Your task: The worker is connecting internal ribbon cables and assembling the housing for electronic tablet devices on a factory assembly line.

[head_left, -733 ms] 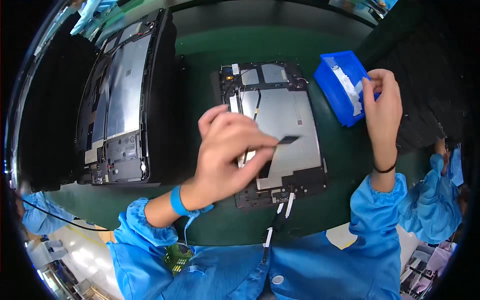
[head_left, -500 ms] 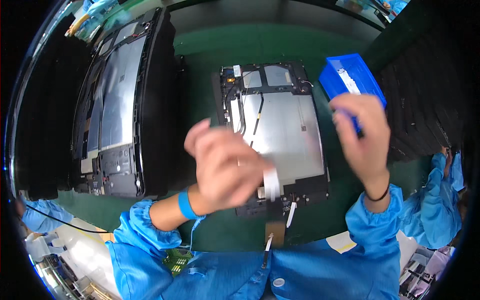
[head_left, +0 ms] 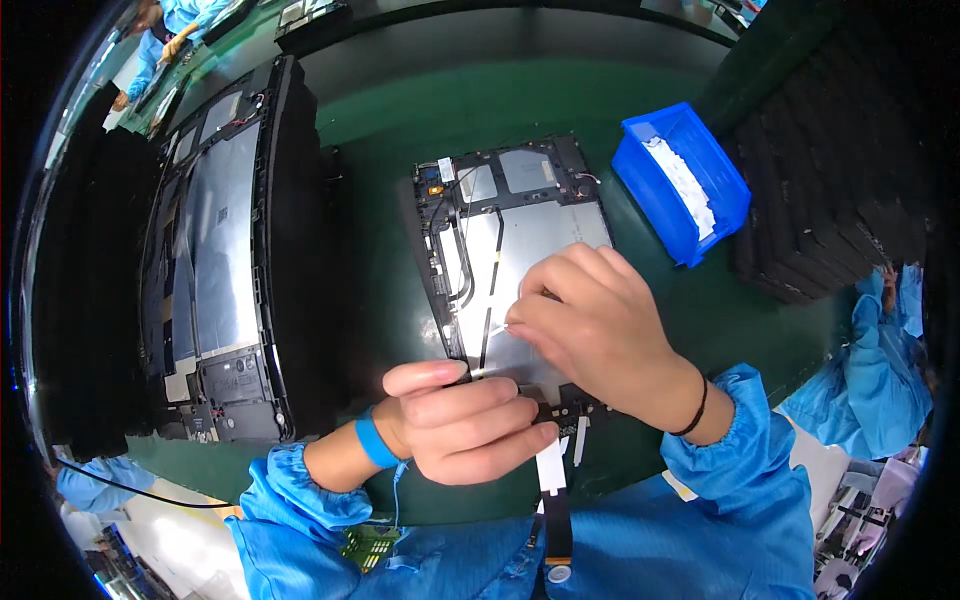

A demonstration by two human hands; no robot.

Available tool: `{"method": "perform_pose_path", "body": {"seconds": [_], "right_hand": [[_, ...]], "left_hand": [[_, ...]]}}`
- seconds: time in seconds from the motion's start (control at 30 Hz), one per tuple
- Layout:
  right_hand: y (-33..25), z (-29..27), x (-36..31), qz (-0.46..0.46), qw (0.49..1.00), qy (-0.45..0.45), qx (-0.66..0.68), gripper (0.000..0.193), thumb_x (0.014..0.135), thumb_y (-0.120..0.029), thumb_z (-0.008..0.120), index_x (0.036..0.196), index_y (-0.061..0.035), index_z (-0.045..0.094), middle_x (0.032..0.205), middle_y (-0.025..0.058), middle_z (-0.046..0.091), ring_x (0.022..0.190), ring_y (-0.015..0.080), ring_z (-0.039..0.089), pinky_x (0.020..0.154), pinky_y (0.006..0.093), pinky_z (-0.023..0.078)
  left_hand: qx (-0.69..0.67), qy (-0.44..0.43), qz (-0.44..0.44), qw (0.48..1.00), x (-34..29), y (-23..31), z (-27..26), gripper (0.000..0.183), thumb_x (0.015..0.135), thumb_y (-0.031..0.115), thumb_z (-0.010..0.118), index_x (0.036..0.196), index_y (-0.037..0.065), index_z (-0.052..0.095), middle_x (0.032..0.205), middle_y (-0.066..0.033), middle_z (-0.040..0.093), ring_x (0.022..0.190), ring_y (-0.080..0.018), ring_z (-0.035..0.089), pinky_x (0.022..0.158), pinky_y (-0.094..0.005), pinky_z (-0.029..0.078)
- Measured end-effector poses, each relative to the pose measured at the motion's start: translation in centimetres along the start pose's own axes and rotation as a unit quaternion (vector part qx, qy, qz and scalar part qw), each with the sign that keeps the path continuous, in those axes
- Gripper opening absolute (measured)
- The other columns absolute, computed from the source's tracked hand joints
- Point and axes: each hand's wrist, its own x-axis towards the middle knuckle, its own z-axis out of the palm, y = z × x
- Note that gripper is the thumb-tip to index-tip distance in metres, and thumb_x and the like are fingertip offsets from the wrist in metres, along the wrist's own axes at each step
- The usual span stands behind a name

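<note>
In front of me lies a flat device panel [head_left: 540, 230] with a silver metal plate, black frame and thin dark cables. My right hand [head_left: 605, 325] is over its middle, thumb and fingers pinched on a small white strip [head_left: 500, 329]. My left hand [head_left: 470, 425] is at the panel's lower left, its fingers curled; whatever they may hold is hidden. A flat ribbon cable [head_left: 558, 525], white above and dark below, hangs from the panel's near edge toward my body. Beside it a narrow white tab [head_left: 580, 440] sticks out.
A blue bin [head_left: 737, 205] with white slips [head_left: 680, 185] stands at the right. Stacked black foam trays [head_left: 820, 210] rise beyond it. At the left, a similar panel [head_left: 225, 230] rests on dark stacked foam. Co-workers' blue sleeves show at the far left and right.
My right hand has moved from beside the blue bin leftward onto the panel and now pinches a white strip. My left hand has moved slightly down. The ribbon cable now hangs lower.
</note>
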Motion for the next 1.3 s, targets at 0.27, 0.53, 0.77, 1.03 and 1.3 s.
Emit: {"method": "perform_pose_path", "body": {"seconds": [0.27,0.53,0.77,1.03,1.3], "right_hand": [[-0.6,-0.3,-0.1,0.012,0.996,-0.01,-0.089,0.01,0.071,-0.011,0.069,0.076,-0.0092,0.061,0.078,0.0016,0.054,0.079,0.021,0.053,0.068,0.033,0.041],[0.7,-1.4,-1.1,0.037,0.998,0.049,0.007,0.013,0.071,-0.008,0.072,0.082,-0.0093,0.065,0.084,0.0015,0.058,0.08,0.0211,0.057,0.068,0.0324,0.042],[0.3,-1.2,-1.5,0.055,0.997,0.029,0.034,0.015,0.07,-0.01,0.075,0.081,-0.011,0.065,0.085,0.0005,0.057,0.08,0.0202,0.055,0.071,0.0319,0.041],[0.4,0.4,-1.9,0.025,0.997,0.064,-0.041,0.008,0.073,-0.011,0.059,0.074,-0.0078,0.053,0.076,0.007,0.047,0.076,0.025,0.049,0.069,0.0353,0.038],[3.4,-3.2,-0.9,0.063,0.97,0.217,-0.093,0.004,0.081,-0.006,0.053,0.082,-0.0042,0.05,0.078,0.0098,0.051,0.076,0.0278,0.05,0.067,0.0372,0.043]], "left_hand": [[-0.005,-0.029,0.017,0.999,0.5,0.1,-0.4,0.016,0.077,0.016,0.063,0.092,0.019,0.069,0.087,0.0061,0.067,0.09,-0.0108,0.057,0.089,-0.0303,0.035],[-0.001,-0.059,0.02,0.998,0.8,0.2,-0.8,0.018,0.077,0.015,0.062,0.093,0.019,0.069,0.087,0.0064,0.067,0.09,-0.0107,0.057,0.09,-0.0309,0.035],[0.005,-0.089,-0.001,0.996,0.4,0.6,-1.3,0.02,0.076,0.017,0.067,0.094,0.024,0.067,0.09,0.008,0.066,0.091,-0.012,0.054,0.091,-0.0337,0.034],[0.017,-0.156,-0.005,0.988,0.2,0.0,-2.2,0.023,0.075,0.019,0.067,0.096,0.028,0.068,0.097,0.0096,0.066,0.095,-0.0114,0.053,0.093,-0.0342,0.03],[0.035,-0.153,-0.048,0.986,0.0,-0.1,-2.8,0.015,0.074,0.014,0.064,0.087,0.017,0.058,0.086,-0.0012,0.061,0.09,-0.0225,0.054,0.101,-0.0476,0.031]]}}
